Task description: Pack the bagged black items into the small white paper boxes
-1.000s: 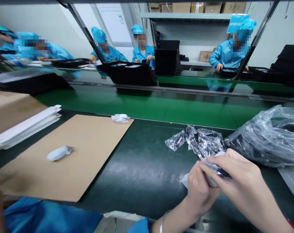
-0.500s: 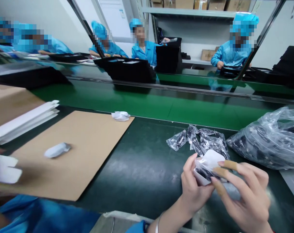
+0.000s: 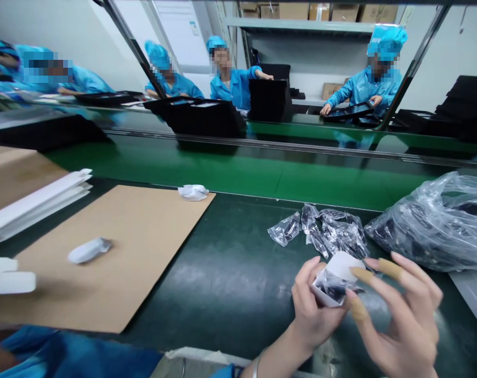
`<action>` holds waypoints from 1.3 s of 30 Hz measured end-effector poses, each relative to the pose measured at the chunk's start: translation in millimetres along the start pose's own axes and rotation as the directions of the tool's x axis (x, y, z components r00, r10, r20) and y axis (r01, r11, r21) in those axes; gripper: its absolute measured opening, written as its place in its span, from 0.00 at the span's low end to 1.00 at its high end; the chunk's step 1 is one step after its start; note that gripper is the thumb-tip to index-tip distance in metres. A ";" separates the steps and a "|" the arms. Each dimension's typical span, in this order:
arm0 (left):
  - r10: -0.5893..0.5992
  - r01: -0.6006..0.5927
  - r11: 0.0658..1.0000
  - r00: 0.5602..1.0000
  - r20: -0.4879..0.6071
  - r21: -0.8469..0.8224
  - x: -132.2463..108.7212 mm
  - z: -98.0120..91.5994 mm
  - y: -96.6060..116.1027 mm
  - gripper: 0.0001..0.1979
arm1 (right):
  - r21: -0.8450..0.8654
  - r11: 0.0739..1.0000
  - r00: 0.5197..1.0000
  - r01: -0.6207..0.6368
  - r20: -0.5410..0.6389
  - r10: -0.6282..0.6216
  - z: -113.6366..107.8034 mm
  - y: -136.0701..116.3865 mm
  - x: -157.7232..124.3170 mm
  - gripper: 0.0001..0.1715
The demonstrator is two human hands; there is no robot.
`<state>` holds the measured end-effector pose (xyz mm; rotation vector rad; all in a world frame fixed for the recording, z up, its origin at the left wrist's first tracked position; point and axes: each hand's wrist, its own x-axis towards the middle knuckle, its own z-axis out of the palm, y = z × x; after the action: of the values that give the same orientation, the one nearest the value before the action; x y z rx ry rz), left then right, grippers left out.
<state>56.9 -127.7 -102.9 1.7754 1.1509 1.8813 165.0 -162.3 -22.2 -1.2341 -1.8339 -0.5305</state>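
My left hand (image 3: 311, 299) is wrapped around a small white box (image 3: 327, 300), tilted, with its top flap (image 3: 345, 265) raised. A clear plastic bag with dark contents (image 3: 333, 287) sits in the box's mouth and sticks out a little at the right. Beside that mouth is my right hand (image 3: 404, 310), its fingers spread and tan covers on several fingertips. Its thumb and forefinger are close to the bag; whether they touch it I cannot tell. Just beyond the box lie several clear bags with dark pieces (image 3: 336, 231).
A large clear bag of dark items (image 3: 427, 231) stands at right. To the left, a cardboard sheet (image 3: 144, 252) bears two white wrapped items (image 3: 89, 250). Long white cartons (image 3: 37, 202) lie beside it. A co-worker's blue sleeve (image 3: 76, 352) is at lower left. People in blue work beyond the green belt (image 3: 238, 170).
My right hand's fingers have lifted and spread away from the box and the bag. More of the bag shows in the box's mouth. Across the belt, a person's arm has reached out.
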 end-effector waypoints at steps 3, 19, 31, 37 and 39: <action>-0.032 0.032 0.999 0.999 -0.003 0.012 2.4 -1.0 -0.4 0.29 | 0.052 0.994 0.994 -0.100 -0.043 0.103 2.3 6.0 -11.2 0.15; 0.095 -0.100 0.994 0.991 0.097 0.045 4.4 -5.1 0.4 0.18 | 0.153 0.987 0.998 -0.041 0.061 0.032 10.1 -4.5 -1.8 0.05; 0.141 -0.140 0.990 0.980 0.140 -0.019 6.4 2.5 1.1 0.16 | 0.441 0.792 0.895 -0.422 0.343 0.286 -13.4 3.7 -13.0 0.14; 0.144 -0.135 0.989 0.968 0.208 -0.056 6.5 -2.7 -0.3 0.17 | 0.348 0.923 0.982 -0.165 0.146 0.121 -8.8 -4.2 -6.7 0.09; 0.144 -0.138 0.989 0.964 0.224 -0.043 4.6 -2.4 -0.9 0.17 | 0.337 0.931 0.988 -0.139 0.109 0.109 -6.3 -3.9 -7.3 0.09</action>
<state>53.6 -124.7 -100.1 2.0429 0.9351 1.7030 165.2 -172.5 -24.3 -1.1363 -1.8124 -0.0778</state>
